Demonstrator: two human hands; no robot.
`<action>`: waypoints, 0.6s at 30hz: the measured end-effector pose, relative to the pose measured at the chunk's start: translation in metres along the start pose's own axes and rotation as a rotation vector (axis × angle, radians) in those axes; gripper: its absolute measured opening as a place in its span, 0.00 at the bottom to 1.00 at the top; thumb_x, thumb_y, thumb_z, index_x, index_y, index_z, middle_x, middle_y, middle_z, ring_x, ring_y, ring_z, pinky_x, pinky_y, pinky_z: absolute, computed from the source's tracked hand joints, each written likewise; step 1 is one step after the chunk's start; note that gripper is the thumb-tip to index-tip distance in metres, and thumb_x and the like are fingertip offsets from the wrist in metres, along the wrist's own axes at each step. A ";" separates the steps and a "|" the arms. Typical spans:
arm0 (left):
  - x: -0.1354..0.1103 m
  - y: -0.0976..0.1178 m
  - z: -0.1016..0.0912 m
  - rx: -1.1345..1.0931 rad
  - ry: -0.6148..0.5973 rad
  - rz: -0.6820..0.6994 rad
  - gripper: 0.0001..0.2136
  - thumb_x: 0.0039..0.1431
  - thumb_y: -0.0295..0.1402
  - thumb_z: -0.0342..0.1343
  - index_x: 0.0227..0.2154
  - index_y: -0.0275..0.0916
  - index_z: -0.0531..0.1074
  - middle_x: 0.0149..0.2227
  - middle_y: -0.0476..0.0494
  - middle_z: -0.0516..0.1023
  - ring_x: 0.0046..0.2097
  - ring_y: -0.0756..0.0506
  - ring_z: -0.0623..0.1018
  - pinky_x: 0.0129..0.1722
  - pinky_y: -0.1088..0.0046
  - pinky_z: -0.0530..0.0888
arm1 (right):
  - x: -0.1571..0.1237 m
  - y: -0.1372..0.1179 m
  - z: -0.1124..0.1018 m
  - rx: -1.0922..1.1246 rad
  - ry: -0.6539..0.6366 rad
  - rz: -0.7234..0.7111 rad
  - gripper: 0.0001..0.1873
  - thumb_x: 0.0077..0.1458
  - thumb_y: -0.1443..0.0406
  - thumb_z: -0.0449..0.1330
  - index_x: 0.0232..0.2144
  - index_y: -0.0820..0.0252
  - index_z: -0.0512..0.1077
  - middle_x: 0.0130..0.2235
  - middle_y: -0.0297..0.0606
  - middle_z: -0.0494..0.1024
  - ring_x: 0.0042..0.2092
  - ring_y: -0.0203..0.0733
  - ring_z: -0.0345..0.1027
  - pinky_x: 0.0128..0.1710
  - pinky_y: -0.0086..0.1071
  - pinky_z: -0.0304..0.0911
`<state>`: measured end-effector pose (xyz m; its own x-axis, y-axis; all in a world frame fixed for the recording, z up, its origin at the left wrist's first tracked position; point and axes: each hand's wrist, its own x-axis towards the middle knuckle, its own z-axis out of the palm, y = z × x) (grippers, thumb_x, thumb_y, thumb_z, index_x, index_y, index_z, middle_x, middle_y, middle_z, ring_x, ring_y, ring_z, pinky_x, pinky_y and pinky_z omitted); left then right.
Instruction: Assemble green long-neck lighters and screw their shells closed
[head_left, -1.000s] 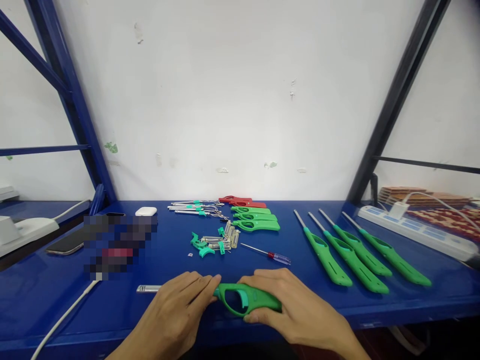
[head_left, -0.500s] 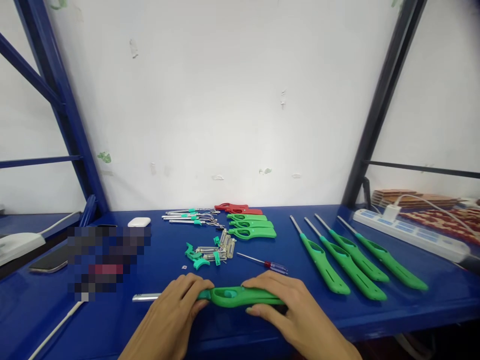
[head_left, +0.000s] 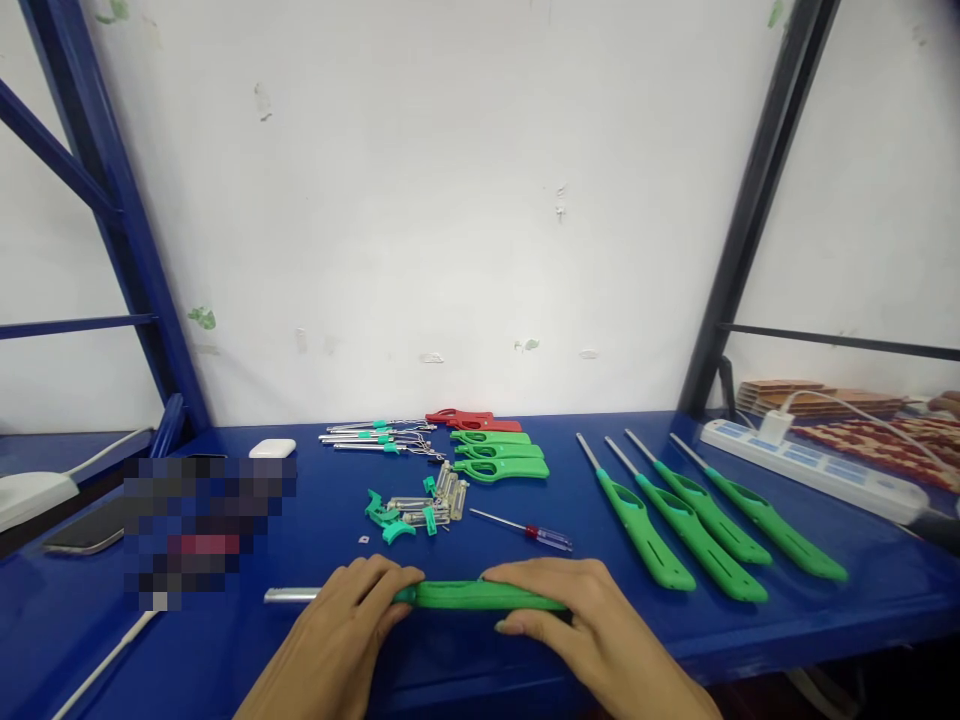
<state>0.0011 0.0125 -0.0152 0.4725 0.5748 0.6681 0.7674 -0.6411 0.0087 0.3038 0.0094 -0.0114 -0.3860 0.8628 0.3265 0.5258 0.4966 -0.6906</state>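
Note:
A green long-nosed lighter (head_left: pixel 465 597) lies level across the front of the table, its narrow edge facing me and its metal tube pointing left. My left hand (head_left: pixel 341 625) is closed round the teal collar where the tube meets the body. My right hand (head_left: pixel 592 620) grips the handle end between thumb and fingers. Beyond the hands lie a screwdriver (head_left: pixel 551 539) with a clear purple-red handle, teal plastic triggers (head_left: pixel 397 532) and clear fuel cartridges (head_left: pixel 450 492) in a loose heap.
Several assembled green lighters (head_left: pixel 645 540) lie at the right, near a white power strip (head_left: pixel 817 470). Green shell halves (head_left: pixel 510 468), red shell halves (head_left: pixel 469 418) and metal tubes with wires (head_left: pixel 360 447) line the back. A white case (head_left: pixel 273 449) and a phone (head_left: pixel 82 530) are at left.
The lighter has rolled in my hands, so its trigger opening is turned out of sight and the narrow edge shows. Both hands keep their hold. The camera view has shifted slightly.

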 end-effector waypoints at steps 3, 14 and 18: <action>0.002 0.002 -0.002 0.004 0.021 0.005 0.15 0.79 0.31 0.43 0.55 0.50 0.74 0.43 0.51 0.85 0.39 0.44 0.87 0.42 0.67 0.86 | 0.003 -0.008 -0.002 -0.011 0.005 0.006 0.16 0.69 0.49 0.64 0.57 0.34 0.80 0.58 0.23 0.84 0.61 0.47 0.76 0.64 0.36 0.66; -0.010 0.003 -0.001 -0.075 -0.110 -0.042 0.15 0.78 0.35 0.48 0.62 0.52 0.71 0.49 0.46 0.82 0.47 0.42 0.84 0.50 0.64 0.84 | 0.012 -0.030 -0.007 0.044 -0.026 -0.067 0.11 0.68 0.58 0.68 0.51 0.46 0.83 0.50 0.28 0.87 0.52 0.42 0.80 0.56 0.31 0.69; -0.009 0.004 -0.001 -0.081 -0.103 -0.059 0.14 0.77 0.34 0.50 0.61 0.51 0.71 0.50 0.46 0.81 0.49 0.40 0.83 0.52 0.62 0.83 | 0.012 -0.031 -0.007 0.033 -0.041 -0.080 0.11 0.68 0.59 0.67 0.52 0.45 0.82 0.51 0.28 0.86 0.52 0.42 0.79 0.56 0.32 0.68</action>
<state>-0.0005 0.0040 -0.0207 0.4729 0.6589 0.5851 0.7596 -0.6413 0.1083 0.2880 0.0052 0.0180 -0.4567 0.8158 0.3549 0.4675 0.5595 -0.6845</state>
